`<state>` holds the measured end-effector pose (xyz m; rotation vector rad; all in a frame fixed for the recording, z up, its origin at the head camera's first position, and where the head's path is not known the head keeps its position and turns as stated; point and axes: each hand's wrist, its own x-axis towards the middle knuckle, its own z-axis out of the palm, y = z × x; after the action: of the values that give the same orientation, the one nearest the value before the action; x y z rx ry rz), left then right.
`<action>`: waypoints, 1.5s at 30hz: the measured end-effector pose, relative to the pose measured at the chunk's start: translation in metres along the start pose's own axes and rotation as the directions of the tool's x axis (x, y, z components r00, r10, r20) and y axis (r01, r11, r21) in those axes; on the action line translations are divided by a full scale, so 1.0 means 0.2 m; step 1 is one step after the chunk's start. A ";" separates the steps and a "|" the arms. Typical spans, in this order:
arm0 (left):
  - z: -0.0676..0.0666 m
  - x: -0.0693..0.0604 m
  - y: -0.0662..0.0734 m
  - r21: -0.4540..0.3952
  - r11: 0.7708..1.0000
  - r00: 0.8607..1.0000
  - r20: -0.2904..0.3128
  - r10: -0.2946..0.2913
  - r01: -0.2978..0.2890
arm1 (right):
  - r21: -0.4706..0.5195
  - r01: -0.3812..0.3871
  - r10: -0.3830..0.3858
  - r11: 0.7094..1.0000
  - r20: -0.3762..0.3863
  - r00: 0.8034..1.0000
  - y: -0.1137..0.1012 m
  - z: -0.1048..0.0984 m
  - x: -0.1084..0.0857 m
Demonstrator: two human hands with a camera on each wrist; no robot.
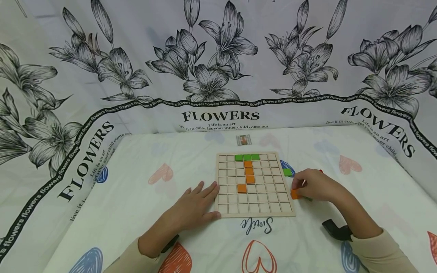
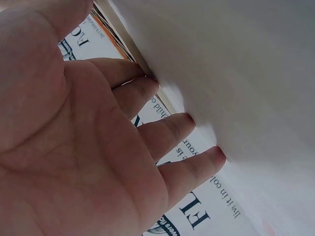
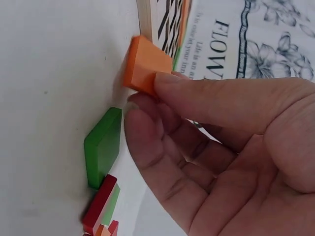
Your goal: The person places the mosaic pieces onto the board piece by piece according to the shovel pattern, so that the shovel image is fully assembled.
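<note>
Your left hand (image 1: 194,207), fingers straight, touches the left edge of the grid board (image 1: 233,208); pushing could skew it. Its cells hold three green tiles (image 1: 247,157) along the top, four orange tiles (image 1: 250,171) below. Just off its right edge, your right hand (image 1: 315,184) pinches another orange tile (image 3: 146,65); a slipping thumb could drop it by the loose green tile (image 3: 103,147).

The left hand (image 1: 194,206) and right hand (image 1: 314,184) are bare. Plain beige cloth makes up the left sleeve (image 1: 133,257) and right sleeve (image 1: 382,253). A bent black piece (image 1: 335,229) juts out by the right cuff (image 1: 368,236); a narrow dark piece (image 1: 170,243) shows near the left.
</note>
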<state>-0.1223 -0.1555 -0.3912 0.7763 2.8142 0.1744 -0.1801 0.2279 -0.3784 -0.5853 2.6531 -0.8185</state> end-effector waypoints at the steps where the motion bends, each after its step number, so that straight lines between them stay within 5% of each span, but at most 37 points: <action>1: 0.00 0.00 0.00 -0.002 1.000 1.000 0.000 0.000 0.000 | 0.003 -0.003 0.003 1.000 0.001 1.000 0.00 0.00 0.00; 16: 0.00 0.00 0.01 -0.005 1.000 1.000 0.009 -0.007 0.007 | 0.136 -0.045 0.034 0.990 0.085 0.996 0.02 0.00 0.01; 25: 0.00 0.00 0.00 -0.008 1.000 1.000 0.002 -0.001 0.001 | 0.035 -0.020 0.014 0.999 0.161 0.987 0.01 0.02 0.00; 37: 0.00 0.00 0.00 -0.010 1.000 1.000 -0.002 0.000 0.000 | 0.101 0.004 -0.017 0.995 0.137 0.990 0.05 -0.02 0.01; 45: 0.00 0.00 0.00 -0.010 1.000 1.000 0.005 -0.004 0.004 | 0.202 -0.059 0.033 0.978 0.130 0.991 0.05 -0.03 0.01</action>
<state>-0.1219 -0.1547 -0.3906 0.7678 2.8075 0.1852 -0.1868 0.2376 -0.3791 -0.5034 2.4213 -0.9922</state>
